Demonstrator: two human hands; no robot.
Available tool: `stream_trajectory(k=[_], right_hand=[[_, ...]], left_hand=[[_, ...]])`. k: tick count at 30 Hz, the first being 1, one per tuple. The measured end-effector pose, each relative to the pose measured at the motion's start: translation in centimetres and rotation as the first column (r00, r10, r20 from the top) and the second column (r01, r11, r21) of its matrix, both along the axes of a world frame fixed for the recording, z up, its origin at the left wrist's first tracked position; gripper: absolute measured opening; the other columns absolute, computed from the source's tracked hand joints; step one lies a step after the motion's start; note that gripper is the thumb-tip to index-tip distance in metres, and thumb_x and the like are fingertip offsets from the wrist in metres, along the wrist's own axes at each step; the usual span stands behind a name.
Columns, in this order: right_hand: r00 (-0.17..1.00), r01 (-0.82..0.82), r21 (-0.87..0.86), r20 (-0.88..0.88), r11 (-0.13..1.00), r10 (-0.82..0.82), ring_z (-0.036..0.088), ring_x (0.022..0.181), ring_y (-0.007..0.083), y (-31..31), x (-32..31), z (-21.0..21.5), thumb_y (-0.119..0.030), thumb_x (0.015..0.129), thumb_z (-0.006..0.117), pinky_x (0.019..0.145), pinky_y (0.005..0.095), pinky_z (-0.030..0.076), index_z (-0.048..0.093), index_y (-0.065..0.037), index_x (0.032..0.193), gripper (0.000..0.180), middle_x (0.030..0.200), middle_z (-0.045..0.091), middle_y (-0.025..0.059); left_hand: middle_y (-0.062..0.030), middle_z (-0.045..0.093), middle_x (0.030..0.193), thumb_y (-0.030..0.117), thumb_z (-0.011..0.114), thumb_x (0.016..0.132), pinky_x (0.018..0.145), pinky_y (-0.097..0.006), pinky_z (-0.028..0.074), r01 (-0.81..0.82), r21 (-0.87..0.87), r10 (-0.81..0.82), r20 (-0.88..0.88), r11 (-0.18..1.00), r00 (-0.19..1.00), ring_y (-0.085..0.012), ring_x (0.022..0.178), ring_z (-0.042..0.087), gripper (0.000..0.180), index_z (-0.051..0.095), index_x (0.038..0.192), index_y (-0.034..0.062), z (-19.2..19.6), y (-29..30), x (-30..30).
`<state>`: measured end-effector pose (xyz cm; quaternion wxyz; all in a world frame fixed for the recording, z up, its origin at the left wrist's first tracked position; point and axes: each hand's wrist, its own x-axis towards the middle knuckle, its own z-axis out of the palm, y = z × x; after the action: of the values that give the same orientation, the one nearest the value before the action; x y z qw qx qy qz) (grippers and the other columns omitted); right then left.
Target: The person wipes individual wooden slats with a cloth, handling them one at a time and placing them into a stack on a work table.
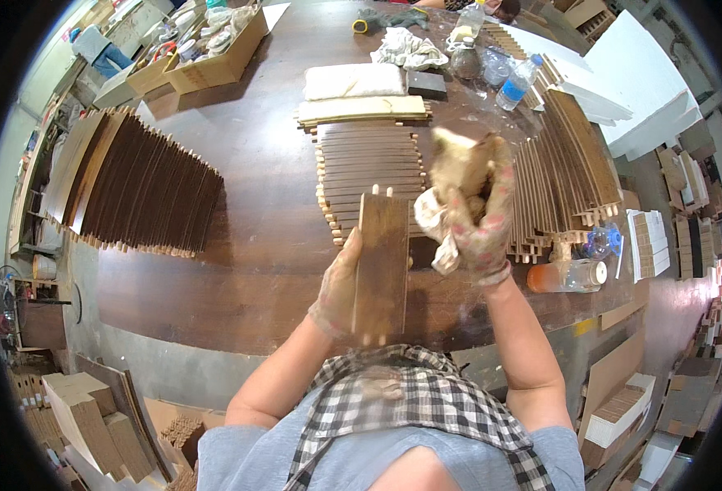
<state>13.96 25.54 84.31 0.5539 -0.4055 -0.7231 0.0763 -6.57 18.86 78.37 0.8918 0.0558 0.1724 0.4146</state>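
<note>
My left hand [338, 282], in a thin stained glove, grips a dark brown wooden board [384, 258] by its left edge. The board stands tilted up over the table's near edge, with pale dowels at both ends. Off to its right my right hand [485, 229], in a paint-spotted glove, is closed on a yellow-brown stained rag [461, 159], raised and apart from the board. A crumpled white cloth [432, 217] hangs by that hand; whether it is held too I cannot tell. Just beyond the board lies a row of similar dowelled boards [369, 159].
Rows of dowelled boards stand at the left [136, 188] and right [569, 164] of the brown table [254, 164]. A jar of orange liquid [565, 277] lies near the right edge. Farther back are a water bottle [518, 86], rags [410, 49] and a cardboard box [230, 61].
</note>
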Motion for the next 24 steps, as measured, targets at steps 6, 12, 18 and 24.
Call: stream_trajectory(k=[6,12,18,24], right_hand=[[0.94,-0.181,0.013,0.297,0.983,0.169,0.068,0.096,0.0356,-4.6,-6.1,-1.7,-0.03,0.082,0.078,0.076,0.0442,0.059,0.034,-0.011,0.153,0.086,0.125,0.057,0.0229],[0.855,-0.431,-0.129,0.26,0.893,0.45,0.067,0.087,0.022,-9.9,-8.1,-0.6,-0.04,0.083,0.076,0.07,0.0355,0.056,0.063,-0.008,0.121,0.05,0.115,0.062,0.0113],[0.79,-0.385,-0.317,-0.599,0.867,0.132,0.057,0.123,0.0279,-9.9,-1.7,-1.0,-0.027,0.088,0.073,0.104,0.0388,0.052,0.027,-0.006,0.154,0.083,0.141,0.05,0.0146],[0.954,-0.269,-0.346,0.028,0.899,0.297,0.069,0.097,0.029,-11.0,2.0,-1.2,-0.024,0.075,0.083,0.083,0.0378,0.056,0.053,-0.005,0.143,0.076,0.116,0.067,0.0164]], left_hand=[[-0.0097,0.062,0.118,0.049,0.048,0.104,0.086,-0.036,0.059,-0.119,0.245,0.153,-0.122,0.962,0.981,-0.0202,0.103,0.065,0.051,0.051,0.135,0.0088,-1.5,0.9,1.3],[-0.0224,0.068,0.113,0.059,0.052,0.098,0.078,-0.043,0.062,-0.128,-0.002,0.128,0.068,0.992,0.989,-0.0301,0.092,0.071,0.067,0.056,0.129,0.0002,-1.9,4.5,0.1],[-0.0128,0.062,0.129,0.027,0.054,0.104,0.089,-0.041,0.059,-0.371,0.079,0.317,0.376,0.925,0.87,-0.0274,0.111,0.065,0.041,0.051,0.14,0.0076,-3.8,4.6,-3.4],[-0.016,0.057,0.129,0.057,0.049,0.1,0.089,-0.04,0.059,-0.331,0.005,0.315,0.294,0.944,0.903,-0.0301,0.107,0.062,0.07,0.044,0.144,0.0025,-0.3,2.3,-1.9]])
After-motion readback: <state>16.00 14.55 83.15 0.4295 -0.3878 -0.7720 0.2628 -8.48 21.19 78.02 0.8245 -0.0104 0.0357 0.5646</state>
